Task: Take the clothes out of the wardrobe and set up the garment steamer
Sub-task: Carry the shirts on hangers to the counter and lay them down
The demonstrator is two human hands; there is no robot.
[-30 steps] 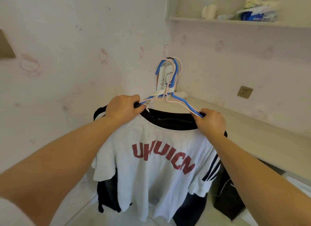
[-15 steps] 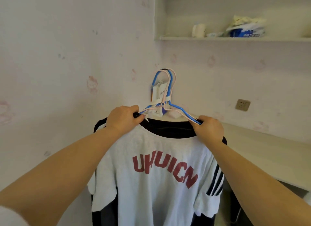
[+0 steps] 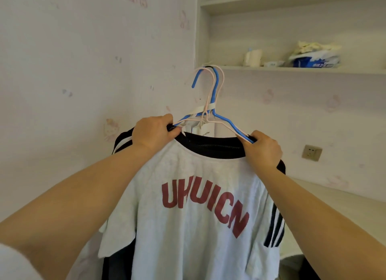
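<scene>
A white T-shirt (image 3: 194,217) with red letters hangs in front of a black garment (image 3: 213,148) with white stripes, on a bunch of blue and pink hangers (image 3: 211,96). My left hand (image 3: 155,132) grips the left shoulder of the hangers and clothes. My right hand (image 3: 262,149) grips the right shoulder end. The hanger hooks reach the front edge of a white wall shelf (image 3: 271,69); whether they rest on it cannot be told. A paper tag (image 3: 205,131) dangles behind the collar. No garment steamer is in view.
On the shelf sit a small white jar (image 3: 253,58) and a crumpled bag (image 3: 315,56). A wall socket (image 3: 311,152) is at the right. A pale desk top (image 3: 338,202) runs under my right arm. Patterned pink wallpaper (image 3: 83,71) covers the left wall.
Both hands have lifted the hangers and clothes upward, bringing the hooks up to the shelf edge. The grips are unchanged.
</scene>
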